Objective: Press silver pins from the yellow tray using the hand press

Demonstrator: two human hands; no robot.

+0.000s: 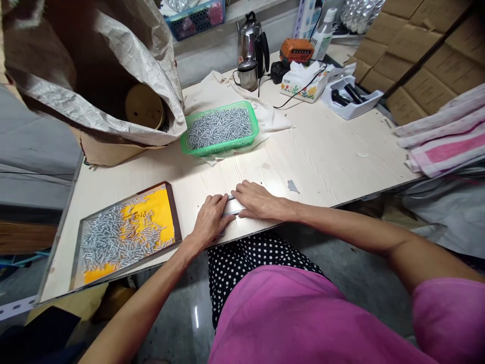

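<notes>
Near the front edge of the table, my left hand (209, 221) and my right hand (259, 201) are closed on the two ends of a short, flat, silvery piece (233, 206). Only its middle shows between my fingers; the ends are covered, and I cannot make out its exact kind. To the left lies a shallow tray (173, 205) with a yellow bottom, where many small metal pins (102, 237) are heaped mostly on the left side. Beyond my hands stands a green plastic basket (217, 149) filled with similar metal pins.
A large open woven sack (166, 86) with a round container (144, 105) inside stands at the back left. Behind are a steel kettle (248, 40), a metal cup (248, 76), an orange battery (296, 50), a tissue box (301, 86) and a white tray (350, 112). Cardboard boxes (401, 60) stand right.
</notes>
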